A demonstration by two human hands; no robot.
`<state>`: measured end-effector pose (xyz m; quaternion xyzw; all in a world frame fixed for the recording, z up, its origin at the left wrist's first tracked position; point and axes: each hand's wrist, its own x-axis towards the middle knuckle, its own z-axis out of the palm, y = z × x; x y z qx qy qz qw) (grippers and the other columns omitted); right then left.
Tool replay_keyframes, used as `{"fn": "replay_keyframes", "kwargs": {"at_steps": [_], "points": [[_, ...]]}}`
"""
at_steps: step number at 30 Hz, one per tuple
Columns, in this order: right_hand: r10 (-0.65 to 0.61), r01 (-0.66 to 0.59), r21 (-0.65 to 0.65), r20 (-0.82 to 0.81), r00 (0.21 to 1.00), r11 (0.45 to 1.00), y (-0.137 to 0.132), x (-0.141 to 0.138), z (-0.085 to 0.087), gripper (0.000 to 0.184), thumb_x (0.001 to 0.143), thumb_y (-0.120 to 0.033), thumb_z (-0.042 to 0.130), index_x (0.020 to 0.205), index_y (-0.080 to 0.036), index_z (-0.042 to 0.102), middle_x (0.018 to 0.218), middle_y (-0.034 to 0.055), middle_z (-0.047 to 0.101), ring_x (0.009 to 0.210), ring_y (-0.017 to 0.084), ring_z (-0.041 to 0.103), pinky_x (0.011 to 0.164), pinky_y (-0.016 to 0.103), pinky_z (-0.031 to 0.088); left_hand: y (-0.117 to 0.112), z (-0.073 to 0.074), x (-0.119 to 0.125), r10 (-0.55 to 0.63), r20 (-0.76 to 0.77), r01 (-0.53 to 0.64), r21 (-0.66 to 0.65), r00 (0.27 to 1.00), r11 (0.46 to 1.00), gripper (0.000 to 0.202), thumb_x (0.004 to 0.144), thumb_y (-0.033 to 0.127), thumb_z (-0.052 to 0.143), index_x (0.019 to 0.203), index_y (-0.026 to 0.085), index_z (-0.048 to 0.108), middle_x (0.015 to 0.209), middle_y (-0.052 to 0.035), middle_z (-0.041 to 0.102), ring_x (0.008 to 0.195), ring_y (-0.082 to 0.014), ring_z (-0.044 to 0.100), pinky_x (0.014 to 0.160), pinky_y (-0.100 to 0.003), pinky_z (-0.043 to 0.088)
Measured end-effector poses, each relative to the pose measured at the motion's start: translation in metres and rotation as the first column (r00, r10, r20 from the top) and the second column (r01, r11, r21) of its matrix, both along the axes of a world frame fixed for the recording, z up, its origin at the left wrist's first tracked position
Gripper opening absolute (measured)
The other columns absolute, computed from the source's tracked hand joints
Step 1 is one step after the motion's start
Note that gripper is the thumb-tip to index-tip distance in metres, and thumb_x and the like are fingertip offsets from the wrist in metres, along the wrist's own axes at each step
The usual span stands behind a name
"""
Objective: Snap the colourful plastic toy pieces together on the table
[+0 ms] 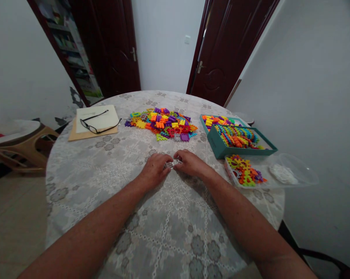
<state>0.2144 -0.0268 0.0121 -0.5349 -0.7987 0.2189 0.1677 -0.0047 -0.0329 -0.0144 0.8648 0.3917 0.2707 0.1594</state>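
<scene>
Near the middle of the table my left hand (156, 169) and my right hand (189, 162) face each other, a little apart. Between their fingertips is a small pale grey-white plastic piece (171, 164) with holes in it. Both hands are closed, thumb and fingers pinching its two sides. Whether it is one piece or two touching pieces, I cannot tell. Beyond the hands lies a heap of colourful plastic building pieces (165, 123), with a purple square piece (184, 137) at its near edge.
On the right stand a green box (217, 145) of bright pieces, another teal box (203, 123) behind it, and a clear plastic tray (234, 178) with loose pieces and something white. Glasses (97, 130) rest on papers (112, 113) at left. A patterned cloth (169, 232) covers the round table.
</scene>
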Motion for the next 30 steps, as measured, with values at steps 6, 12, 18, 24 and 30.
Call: {"fn": "replay_keyframes", "kwargs": {"at_steps": [6, 12, 18, 24, 30], "points": [[0.019, -0.018, 0.034, -0.011, 1.0, 0.999, 0.001, 0.001, -0.002, 0.024, 0.084, -0.02, 0.082, 0.101, -0.018, 0.065, 0.101, 0.004, 0.065, 0.095, 0.019, 0.058, 0.082, 0.027, 0.04, 0.0, -0.002, 0.001, -0.025, 0.01, 0.025, -0.005, 1.0, 1.0, 0.023, 0.09, 0.013, 0.068, 0.112, 0.022, 0.067, 0.113, -0.0075, 0.072, 0.111, -0.0262, 0.064, 0.098, -0.043, 0.048], [0.018, -0.021, -0.035, -0.107, 0.994, 0.999, -0.01, 0.0, 0.001, 0.022, 0.09, -0.021, 0.071, 0.111, -0.022, 0.065, 0.086, -0.0025, 0.068, 0.078, 0.016, 0.058, 0.069, 0.025, 0.036, 0.001, -0.005, 0.0, -0.088, 0.116, 0.091, -0.017, 0.989, 0.996, 0.023, 0.093, 0.012, 0.062, 0.113, 0.023, 0.068, 0.112, -0.007, 0.07, 0.11, -0.0239, 0.065, 0.097, -0.039, 0.051], [0.06, -0.057, 0.018, -0.179, 0.982, 0.998, -0.022, 0.001, -0.003, 0.042, 0.091, -0.021, 0.07, 0.133, -0.021, 0.067, 0.094, 0.0013, 0.074, 0.084, 0.018, 0.065, 0.077, 0.027, 0.042, 0.001, -0.008, -0.001, -0.096, 0.192, 0.104, -0.029, 0.977, 0.994, 0.033, 0.088, 0.005, 0.057, 0.115, 0.022, 0.066, 0.113, -0.0065, 0.068, 0.112, -0.0229, 0.064, 0.101, -0.04, 0.051], [0.121, -0.115, 0.068, -0.089, 0.989, 0.991, -0.024, -0.011, -0.009, 0.019, 0.095, -0.023, 0.068, 0.112, -0.02, 0.076, 0.1, 0.0051, 0.076, 0.091, 0.02, 0.065, 0.081, 0.028, 0.044, -0.003, -0.004, 0.001, -0.036, 0.164, 0.048, -0.07, 0.986, 0.996, 0.018, 0.09, 0.011, 0.058, 0.104, 0.021, 0.063, 0.101, -0.0044, 0.066, 0.099, -0.0213, 0.064, 0.089, -0.036, 0.052], [0.07, -0.056, 0.184, -0.073, 0.995, 0.981, -0.024, -0.014, -0.014, 0.01, 0.098, -0.026, 0.064, 0.094, -0.018, 0.069, 0.09, 0.0047, 0.069, 0.086, 0.019, 0.061, 0.078, 0.029, 0.04, -0.001, 0.005, -0.016, -0.045, 0.044, 0.045, 0.011, 0.998, 0.999, 0.03, 0.088, 0.021, 0.067, 0.118, 0.02, 0.064, 0.118, -0.0097, 0.068, 0.114, -0.0267, 0.061, 0.104, -0.043, 0.048]]}}
